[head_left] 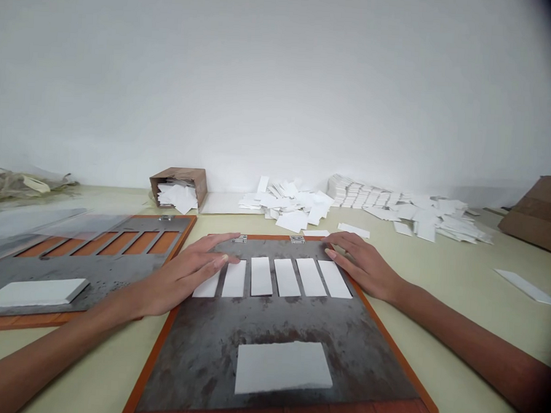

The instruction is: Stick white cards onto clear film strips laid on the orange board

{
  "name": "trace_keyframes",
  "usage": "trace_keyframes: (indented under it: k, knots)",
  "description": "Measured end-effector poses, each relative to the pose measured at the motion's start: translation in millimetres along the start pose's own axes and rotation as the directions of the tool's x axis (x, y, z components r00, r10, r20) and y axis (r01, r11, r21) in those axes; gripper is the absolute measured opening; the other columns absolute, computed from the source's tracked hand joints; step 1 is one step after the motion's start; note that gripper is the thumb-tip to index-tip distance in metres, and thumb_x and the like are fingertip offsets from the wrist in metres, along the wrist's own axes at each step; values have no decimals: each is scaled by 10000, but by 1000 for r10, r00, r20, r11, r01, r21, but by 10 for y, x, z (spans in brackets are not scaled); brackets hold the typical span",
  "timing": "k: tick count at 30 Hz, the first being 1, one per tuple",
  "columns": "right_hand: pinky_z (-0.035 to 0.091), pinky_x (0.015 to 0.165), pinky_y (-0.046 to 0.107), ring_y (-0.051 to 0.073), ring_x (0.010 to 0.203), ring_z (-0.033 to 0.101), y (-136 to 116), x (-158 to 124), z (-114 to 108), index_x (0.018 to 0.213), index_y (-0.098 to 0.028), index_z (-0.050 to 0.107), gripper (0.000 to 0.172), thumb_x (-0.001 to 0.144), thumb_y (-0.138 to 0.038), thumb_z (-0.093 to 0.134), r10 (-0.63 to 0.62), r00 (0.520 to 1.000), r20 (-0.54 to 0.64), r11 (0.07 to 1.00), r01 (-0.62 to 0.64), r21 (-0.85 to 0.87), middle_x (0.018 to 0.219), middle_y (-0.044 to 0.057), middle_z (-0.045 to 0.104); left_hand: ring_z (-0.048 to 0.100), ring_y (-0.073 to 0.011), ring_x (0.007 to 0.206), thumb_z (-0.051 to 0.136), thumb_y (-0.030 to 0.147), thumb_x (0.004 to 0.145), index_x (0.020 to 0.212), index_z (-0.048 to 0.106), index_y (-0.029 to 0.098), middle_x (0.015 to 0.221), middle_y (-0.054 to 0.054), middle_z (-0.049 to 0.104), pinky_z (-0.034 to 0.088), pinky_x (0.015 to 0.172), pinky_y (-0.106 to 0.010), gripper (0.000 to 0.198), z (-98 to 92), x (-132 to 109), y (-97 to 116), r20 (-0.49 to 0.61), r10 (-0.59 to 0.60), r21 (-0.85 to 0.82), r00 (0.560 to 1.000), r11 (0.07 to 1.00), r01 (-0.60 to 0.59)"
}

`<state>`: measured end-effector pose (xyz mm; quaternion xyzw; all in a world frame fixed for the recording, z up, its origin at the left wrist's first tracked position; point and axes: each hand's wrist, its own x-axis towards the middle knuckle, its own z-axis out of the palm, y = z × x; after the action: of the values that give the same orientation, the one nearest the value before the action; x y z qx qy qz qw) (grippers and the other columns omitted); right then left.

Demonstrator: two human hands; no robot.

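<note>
A dark metal plate (194, 350) lies on an orange board frame (409, 374), joined by small hinges (296, 239) at the far edge. Its row of slots shows several white paper cards (286, 277). My left hand (184, 275) is open over the plate's left edge, fingers stretched toward the leftmost cards and partly covering them. At the upper right corner rests my right hand (367, 264), open, fingers extended along the edge near the rightmost card. A white block (284, 367) sits on the plate's near part.
To the left is a second slotted plate (128, 276) with a white block (33, 292) and clear sheets (85, 224). Behind lie a cardboard box (201, 187) of cards, a loose card pile (294, 204) and stacked cards (350, 192). Another carton (540, 211) stands far right.
</note>
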<state>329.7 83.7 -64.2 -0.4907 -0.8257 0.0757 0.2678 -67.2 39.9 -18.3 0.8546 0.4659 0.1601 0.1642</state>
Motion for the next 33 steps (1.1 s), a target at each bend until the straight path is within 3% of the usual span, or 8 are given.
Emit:
trace_keyframes:
  k: [6, 11, 14, 18, 29, 33]
  knots:
    - [408, 1109, 465, 281, 1319, 479, 7, 0, 2, 1293, -303, 590, 440, 1037, -587, 373, 0, 1000, -2, 1000, 0, 0, 1392, 41, 566, 215, -278, 1554, 311, 562, 1064, 1485, 414, 542, 1690, 157, 168, 255, 1250, -536, 434, 23, -38, 8, -24, 24, 31, 999, 999, -23]
    - [403, 1111, 460, 283, 1313, 482, -7, 9, 4, 1290, -283, 593, 440, 1043, -571, 370, -27, 1000, -5, 1000, 27, 2, 1383, 59, 569, 117, -319, 1574, 321, 538, 1069, 1529, 328, 543, 1706, 155, 56, 201, 1253, -595, 459, 31, 21, 261, 44, 138, 117, 989, 983, -143]
    - [410, 1104, 460, 284, 1304, 488, -18, 10, -7, 1282, -281, 598, 435, 1044, -565, 370, -32, 999, 1, 999, 32, 4, 1372, 62, 577, 85, -345, 1572, 332, 536, 1067, 1521, 340, 550, 1701, 165, 31, 160, 1254, -628, 454, 40, 117, 383, 114, 206, 156, 972, 962, -223]
    - [409, 1105, 458, 280, 1309, 485, -14, 10, -16, 1294, -284, 591, 436, 1045, -566, 372, -20, 1000, -5, 1000, 20, 3, 1377, 55, 578, 60, -361, 1571, 318, 523, 1073, 1497, 363, 578, 1692, 193, -5, 147, 1247, -653, 429, 89, 163, 354, 173, 211, 159, 962, 958, -239]
    - [417, 1087, 460, 288, 1283, 513, -16, 21, -23, 1263, -250, 612, 449, 1051, -556, 360, -71, 997, -8, 997, 70, -19, 1356, 73, 601, 92, -344, 1573, 345, 501, 1073, 1468, 459, 527, 1697, 164, 107, 109, 1262, -631, 413, 111, 121, 322, 166, 230, 135, 959, 958, -253]
    - [421, 1092, 477, 295, 1297, 506, -3, 18, -19, 1277, -258, 609, 463, 1047, -570, 356, -62, 998, -6, 998, 62, -7, 1355, 76, 602, 124, -331, 1571, 330, 512, 1070, 1483, 439, 524, 1697, 156, 121, 194, 1255, -609, 427, 120, 134, 301, 94, 211, 95, 973, 971, -220]
